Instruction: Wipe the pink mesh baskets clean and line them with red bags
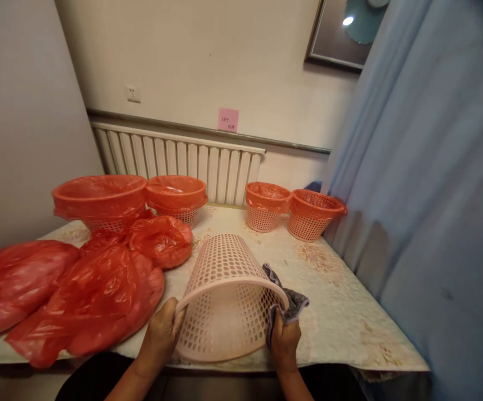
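Head view looks forward, downward; table (341,323) close below, wall (241,55) ahead.

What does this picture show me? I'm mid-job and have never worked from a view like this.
There is no machine here: you see a person's two bare hands. The single picture comes from a camera worn on their head, looking forward and down. The left hand grips the rim of a pale pink basket, tipped with its mouth toward the camera. The right hand holds a gray cloth against the rim's other side. On the covered table, red plastic bags lie at left; four bag-lined baskets stand along the back.
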`<state>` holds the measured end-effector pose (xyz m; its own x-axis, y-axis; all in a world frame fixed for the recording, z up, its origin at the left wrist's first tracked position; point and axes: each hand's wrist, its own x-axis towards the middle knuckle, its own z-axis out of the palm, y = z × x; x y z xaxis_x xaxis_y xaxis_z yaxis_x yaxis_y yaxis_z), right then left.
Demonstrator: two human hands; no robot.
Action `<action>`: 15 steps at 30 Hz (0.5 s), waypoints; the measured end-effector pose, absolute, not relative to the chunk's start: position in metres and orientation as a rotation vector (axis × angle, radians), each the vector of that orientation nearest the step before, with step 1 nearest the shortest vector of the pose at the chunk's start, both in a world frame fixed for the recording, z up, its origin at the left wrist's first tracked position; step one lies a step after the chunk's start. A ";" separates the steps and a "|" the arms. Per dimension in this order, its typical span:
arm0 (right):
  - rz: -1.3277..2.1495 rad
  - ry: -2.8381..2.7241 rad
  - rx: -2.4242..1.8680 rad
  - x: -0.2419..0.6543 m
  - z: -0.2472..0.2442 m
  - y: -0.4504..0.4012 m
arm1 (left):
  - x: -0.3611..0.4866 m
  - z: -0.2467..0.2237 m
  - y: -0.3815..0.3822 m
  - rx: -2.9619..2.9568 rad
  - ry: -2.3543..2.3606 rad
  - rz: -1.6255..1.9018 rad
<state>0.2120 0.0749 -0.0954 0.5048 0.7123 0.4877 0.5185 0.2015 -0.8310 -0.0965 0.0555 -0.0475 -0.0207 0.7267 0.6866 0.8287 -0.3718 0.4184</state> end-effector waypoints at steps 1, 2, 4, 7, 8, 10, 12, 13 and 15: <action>0.218 -1.106 -1.459 0.209 -0.100 0.073 | -0.097 -0.049 0.055 -2.109 -1.696 -1.360; 0.238 -1.084 -1.462 0.207 -0.104 0.072 | -0.098 -0.050 0.055 -2.105 -1.699 -1.365; 0.256 -1.063 -1.466 0.204 -0.108 0.069 | -0.100 -0.051 0.055 -2.097 -1.708 -1.376; 0.275 -1.074 -1.487 0.202 -0.106 0.067 | -0.103 -0.050 0.053 -2.066 -1.734 -1.397; 0.284 -1.093 -1.488 0.202 -0.103 0.066 | -0.104 -0.050 0.051 -2.058 -1.751 -1.403; 0.293 -1.168 -1.464 0.205 -0.094 0.067 | -0.106 -0.051 0.048 -2.045 -1.809 -1.421; 0.238 -1.269 -1.425 0.209 -0.081 0.071 | -0.106 -0.052 0.042 -2.073 -1.905 -1.433; 0.178 -1.317 -1.408 0.212 -0.073 0.074 | -0.105 -0.053 0.039 -2.110 -1.965 -1.433; 0.004 -1.406 -1.370 0.219 -0.054 0.081 | -0.102 -0.056 0.033 -2.230 -2.076 -1.404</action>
<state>0.2191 0.0807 -0.0538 0.2907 0.6932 0.6596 0.6891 0.3265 -0.6469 -0.1023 0.0327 -0.0559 -0.1034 0.9022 0.4188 0.7249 -0.2199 0.6528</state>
